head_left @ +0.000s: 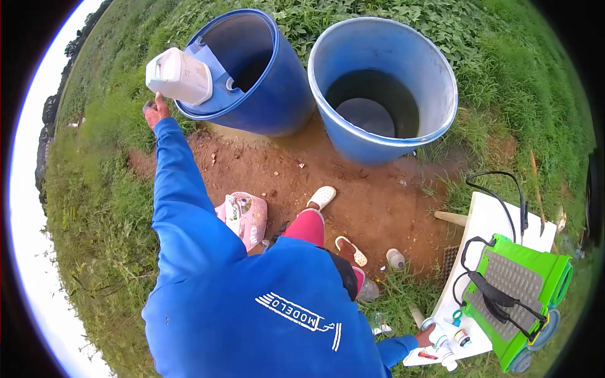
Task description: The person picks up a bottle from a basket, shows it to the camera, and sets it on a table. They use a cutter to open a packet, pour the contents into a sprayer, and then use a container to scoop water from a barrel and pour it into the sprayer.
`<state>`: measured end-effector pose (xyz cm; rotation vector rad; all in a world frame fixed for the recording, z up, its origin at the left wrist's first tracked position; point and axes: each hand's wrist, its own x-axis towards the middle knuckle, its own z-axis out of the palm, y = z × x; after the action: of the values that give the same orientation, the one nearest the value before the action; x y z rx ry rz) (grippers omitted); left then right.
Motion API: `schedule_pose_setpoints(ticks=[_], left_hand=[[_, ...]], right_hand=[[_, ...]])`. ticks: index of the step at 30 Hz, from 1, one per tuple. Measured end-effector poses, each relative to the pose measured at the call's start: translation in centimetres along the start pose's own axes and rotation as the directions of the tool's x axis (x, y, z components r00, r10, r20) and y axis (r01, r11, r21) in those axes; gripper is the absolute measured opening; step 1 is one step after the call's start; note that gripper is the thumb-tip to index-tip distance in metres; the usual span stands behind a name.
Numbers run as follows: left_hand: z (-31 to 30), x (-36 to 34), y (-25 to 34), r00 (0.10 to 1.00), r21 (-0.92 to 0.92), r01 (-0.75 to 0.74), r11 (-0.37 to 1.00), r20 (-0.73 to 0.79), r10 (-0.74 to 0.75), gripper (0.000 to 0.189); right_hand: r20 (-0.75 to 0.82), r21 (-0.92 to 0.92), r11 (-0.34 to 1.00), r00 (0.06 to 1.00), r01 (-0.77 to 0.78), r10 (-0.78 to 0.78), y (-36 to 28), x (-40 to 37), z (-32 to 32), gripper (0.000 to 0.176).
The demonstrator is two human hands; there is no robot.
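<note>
My left hand [156, 112] is at the lower left of a white jug [179, 75], one finger reaching up against it and the fingers partly apart. The jug lies tilted on a blue piece [217, 79] at the rim of the left blue barrel [274, 94]. At the lower right, my right hand [425, 335] is closed around a small white bottle [437, 337] at the edge of a white table [469, 261]. Other small bottles [462, 338] are beside it.
A second blue barrel [340, 135] holds dark liquid. A green sprayer [517, 290] with black straps lies on the table. A pink bag [253, 220] stands on bare soil near my feet in white shoes [323, 197]. A clear bottle [395, 258] is on the ground.
</note>
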<state>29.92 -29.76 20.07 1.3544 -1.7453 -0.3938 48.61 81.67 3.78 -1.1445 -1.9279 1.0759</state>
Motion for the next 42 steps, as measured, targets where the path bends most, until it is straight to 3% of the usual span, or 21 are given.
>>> schedule_pose_setpoints(ticks=[1, 2, 4, 6, 9, 10, 12, 14, 16, 19, 20, 22, 24, 26, 28, 32, 34, 36, 38, 40, 42], left_hand=[[0.6, 2.4, 0.6, 0.998, 0.036, -0.033, 0.999, -0.043, 0.034, 0.079], [1.4, 4.7, 0.5, 0.999, 0.047, -0.035, 0.998, 0.01, 0.035, 0.08], [2.2, 6.7, 2.5, 0.998, 0.264, -0.022, 0.964, 0.069, 0.004, 0.082], [4.1, 7.4, 2.4, 0.999, 0.332, 0.014, 0.943, 0.041, -0.03, 0.079], [4.1, 6.0, 4.3, 0.995, -0.044, 0.045, 0.998, 0.091, -0.041, 0.068], [5.0, 6.6, 3.6, 0.998, -0.046, 0.033, 0.998, 0.052, -0.03, 0.064], [6.4, 6.4, 3.4, 0.998, -0.409, 0.05, 0.911, 0.053, -0.031, 0.056], [8.4, 8.3, 2.4, 0.998, -0.522, 0.057, 0.851, 0.05, -0.037, 0.047], [8.2, 6.5, 7.0, 0.998, -0.493, 0.014, 0.87, 0.059, 0.017, 0.041], [7.8, 2.8, 13.6, 0.92, -0.583, -0.189, 0.79, 0.177, 0.35, 0.031], [7.6, 1.4, 16.1, 0.918, -0.583, -0.189, 0.79, 0.181, 0.353, 0.031], [7.6, -1.3, 21.3, 0.81, -0.491, -0.372, 0.788, 0.243, 0.534, 0.029], [7.8, -6.8, 26.7, 0.774, -0.666, -0.272, 0.695, 0.278, 0.569, 0.028], [10.0, -10.9, 29.9, 0.731, -0.725, -0.203, 0.658, 0.334, 0.595, 0.031], [13.8, -15.6, 32.1, 0.638, -0.832, -0.031, 0.554, 0.41, 0.652, 0.032], [21.9, -27.6, 34.6, 0.297, -0.8, 0.107, 0.59, 0.592, 0.749, 0.033], [27.9, -34.0, 32.6, 0.24, -0.747, -0.002, 0.665, 0.645, 0.725, 0.037], [31.8, -40.3, 31.2, 0.121, -0.702, -0.186, 0.688, 0.678, 0.725, 0.042], [34.1, -46.0, 29.3, -0.044, -0.648, -0.386, 0.657, 0.724, 0.688, 0.049], [36.9, -51.2, 25.2, -0.24, -0.62, -0.572, 0.537, 0.753, 0.613, 0.06], [37.5, -54.4, 22.8, -0.508, -0.672, -0.651, 0.353, 0.731, 0.455, 0.052]], right_hand=[[-0.009, -0.005, 0.995, 0.995, -0.099, 0.099, -3.8, -3.6, 2.1, 0.073], [-0.029, -0.009, 0.981, 0.98, -0.196, 0.195, -7.4, -7.1, 3.9, 0.073], [-0.03, 0.062, 0.959, 0.96, -0.277, 0.279, -12.8, -12.9, 7.6, 0.06], [0.064, 0.121, 0.93, 0.938, -0.347, 0.341, -9.7, -13.9, 8.6, 0.061], [0.241, 0.221, 0.91, 0.924, -0.35, 0.296, -8.6, -16.7, 11.3, 0.047], [0.302, 0.208, 0.91, 0.909, -0.357, 0.288, -9.4, -17.5, 12.4, 0.049], [0.343, 0.241, 0.899, 0.899, -0.365, 0.273, -11.2, -19.2, 14.5, 0.052], [0.38, 0.205, 0.916, 0.89, -0.345, 0.251, -11.7, -19.7, 15.9, 0.055], [0.39, 0.197, 0.923, 0.89, -0.33, 0.235, -10.5, -19.5, 16.8, 0.056], [0.432, 0.078, 0.982, 0.893, -0.174, 0.124, -10.5, -18.6, 17.9, 0.059], [0.43, 0.075, 0.981, 0.894, -0.177, 0.128, -11.8, -18.5, 18.3, 0.059], [0.522, 0.05, 0.989, 0.847, -0.142, 0.095, -14.4, -18.2, 19.6, 0.057], [0.549, 0.105, 0.982, 0.832, -0.158, 0.075, -15.5, -17.6, 20.6, 0.06], [0.63, 0.129, 0.983, 0.777, -0.131, 0.021, -15.8, -16.8, 22.2, 0.06], [0.678, 0.123, 0.984, 0.735, -0.128, 0.011, -17.1, -15.8, 23.4, 0.06], [0.729, 0.143, 0.986, 0.683, -0.088, -0.045, -19.6, -14.6, 25.1, 0.063], [0.72, 0.2, 0.975, 0.689, -0.095, -0.08, -20.1, -14.8, 26.1, 0.061], [0.721, 0.182, 0.983, 0.682, -0.019, -0.12, -20.9, -15.0, 27.0, 0.06], [0.721, 0.119, 0.993, 0.688, -0.001, -0.086, -21.2, -15.4, 27.3, 0.061], [0.68, 0.171, 0.983, 0.73, -0.062, -0.072, -20.7, -16.4, 28.2, 0.066], [0.659, 0.158, 0.984, 0.751, -0.087, -0.039, -20.4, -17.4, 28.7, 0.065]])
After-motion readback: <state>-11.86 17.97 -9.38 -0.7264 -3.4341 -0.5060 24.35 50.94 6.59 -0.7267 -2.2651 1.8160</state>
